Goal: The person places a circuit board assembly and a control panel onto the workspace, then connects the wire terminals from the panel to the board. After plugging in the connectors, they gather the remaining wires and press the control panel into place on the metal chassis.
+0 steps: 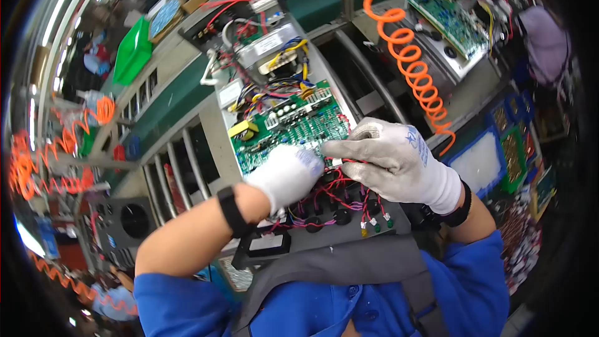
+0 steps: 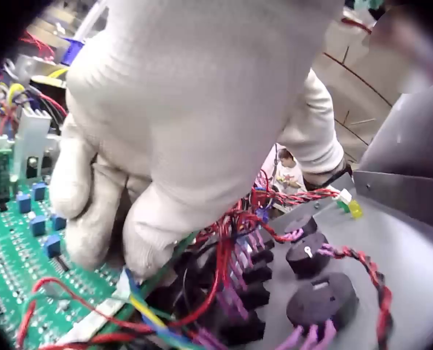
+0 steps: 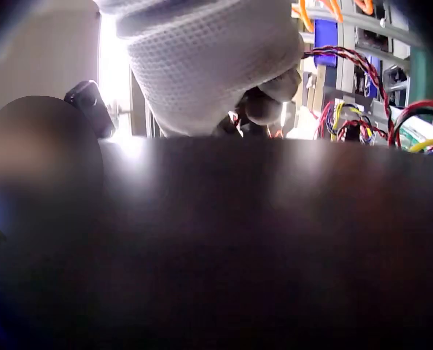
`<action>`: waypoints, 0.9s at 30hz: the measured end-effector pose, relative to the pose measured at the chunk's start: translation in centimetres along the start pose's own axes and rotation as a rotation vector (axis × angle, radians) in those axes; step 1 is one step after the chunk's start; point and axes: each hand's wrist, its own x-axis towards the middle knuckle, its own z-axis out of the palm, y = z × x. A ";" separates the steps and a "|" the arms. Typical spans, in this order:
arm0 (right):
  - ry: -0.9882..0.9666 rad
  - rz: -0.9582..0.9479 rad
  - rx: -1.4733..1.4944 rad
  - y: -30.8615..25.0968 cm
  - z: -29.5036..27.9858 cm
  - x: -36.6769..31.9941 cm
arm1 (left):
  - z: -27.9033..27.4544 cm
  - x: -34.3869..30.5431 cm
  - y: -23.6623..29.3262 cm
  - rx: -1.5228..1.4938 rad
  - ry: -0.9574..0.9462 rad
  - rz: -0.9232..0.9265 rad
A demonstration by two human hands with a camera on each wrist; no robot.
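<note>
A white-gloved left hand [image 1: 286,175] bends over the front edge of a green circuit board [image 1: 299,126]. In the left wrist view, that hand's [image 2: 180,124] thumb and fingers pinch at a small white connector [image 2: 123,283], where blue and yellow wires [image 2: 145,310] come out; the fingers partly cover it. To its right, the gloved right hand [image 1: 393,159] has its fingers curled and grips red wires beside a white plug [image 1: 337,162]. The right wrist view shows the right hand [image 3: 209,69] above a dark surface, with its fingertips partly hidden and twisted wires [image 3: 348,55] beyond them.
A grey panel [image 2: 410,277] with black round parts and twisted wires lies nearest the body. Coiled orange hose [image 1: 409,56] hangs at upper right. Another board [image 1: 446,22] lies beyond it, and blue-edged trays [image 1: 477,162] stand at right.
</note>
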 end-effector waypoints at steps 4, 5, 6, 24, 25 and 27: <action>-0.097 -0.048 -0.082 -1.4 0.6 1.1 | -0.8 1.7 1.0 -0.191 0.013 -0.246; -0.106 -0.030 -0.092 -1.7 0.3 1.3 | -1.3 1.5 0.7 -0.110 -0.090 -0.191; -0.094 0.016 -0.118 -1.8 -0.1 1.3 | -1.9 1.3 0.4 -0.023 -0.198 -0.133; -0.480 0.172 -0.212 -2.1 4.2 6.1 | 1.9 -9.5 0.2 -0.338 0.061 -0.226; -0.559 0.294 -0.188 -1.6 5.6 6.6 | 1.9 -10.4 0.7 -0.354 0.031 -0.232; -0.700 0.451 -0.166 -0.4 8.4 7.2 | 2.7 -12.0 1.4 -0.403 0.097 -0.252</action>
